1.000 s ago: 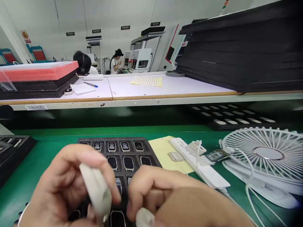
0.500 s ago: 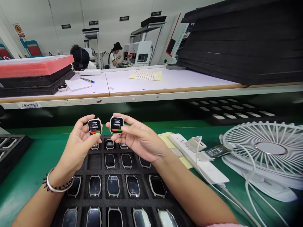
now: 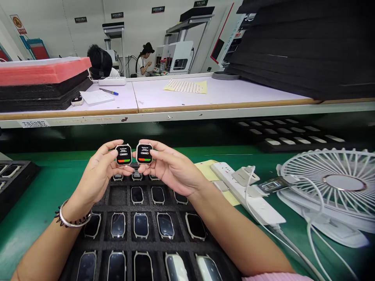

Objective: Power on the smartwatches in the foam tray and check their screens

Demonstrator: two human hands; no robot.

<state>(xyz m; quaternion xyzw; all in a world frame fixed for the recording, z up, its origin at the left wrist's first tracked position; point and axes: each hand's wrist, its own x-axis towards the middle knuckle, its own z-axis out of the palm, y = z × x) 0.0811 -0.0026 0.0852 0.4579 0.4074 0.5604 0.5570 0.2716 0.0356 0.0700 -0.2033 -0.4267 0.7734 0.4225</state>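
Note:
My left hand (image 3: 98,175) pinches a watch body (image 3: 123,154) with a lit screen showing text and a red-green bar. My right hand (image 3: 170,169) holds a second lit watch body (image 3: 144,153) right beside it. Both are raised above the far end of a black foam tray (image 3: 123,246) on the green mat. Several dark-screened watch bodies lie in the tray's pockets; one pocket (image 3: 117,194) near my left hand is bare.
A white power strip (image 3: 249,199) with plugs and cables and a white desk fan (image 3: 331,187) lie to the right, over a yellow sheet (image 3: 206,168). Another black tray (image 3: 13,177) sits left. A shelf above holds foam stacks (image 3: 43,84); two people work behind.
My hands moved from close under the camera out over the tray's far end, turning the two watch bodies screen-up. In the last half second they brought them closer together.

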